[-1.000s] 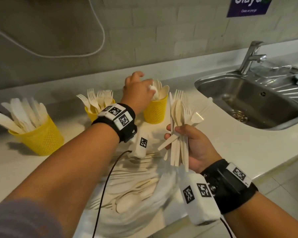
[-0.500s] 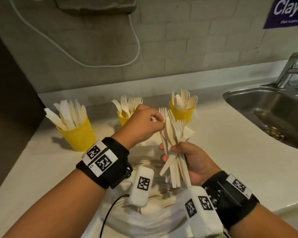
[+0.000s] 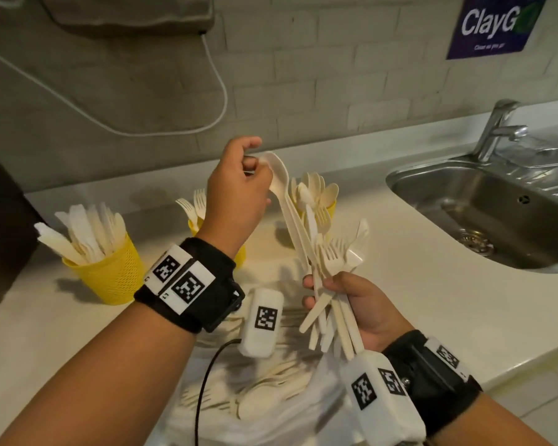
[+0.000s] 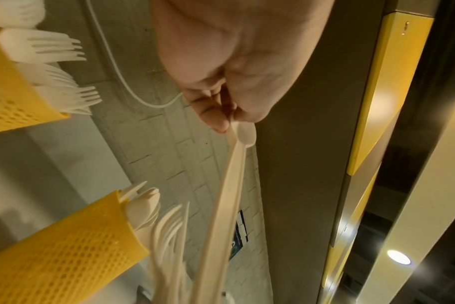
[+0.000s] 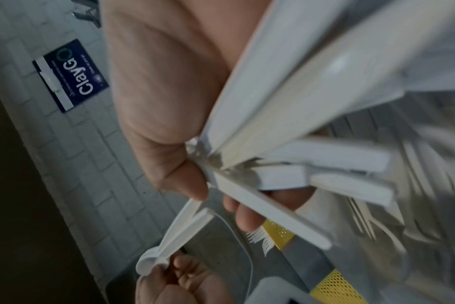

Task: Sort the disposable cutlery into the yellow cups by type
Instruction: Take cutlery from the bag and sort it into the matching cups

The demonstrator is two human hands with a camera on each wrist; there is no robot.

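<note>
Head view showed the left hand (image 3: 236, 188) pinching the bowl of a spoon (image 3: 279, 175) between thumb and fingers, its handle reaching down into the bundle of mixed cutlery (image 3: 332, 278) that the right hand (image 3: 358, 304) gripped in a closed fist above the worktop (image 3: 400, 252). Three yellow cups stood behind: the knife cup (image 3: 110, 272) far left, the fork cup (image 3: 195, 225) half hidden by the left wrist, the spoon cup (image 3: 331, 206) just beyond the bundle. More loose cutlery lay on a white bag (image 3: 271, 403) below the hands, with a sink (image 3: 496, 201) to the right
</note>
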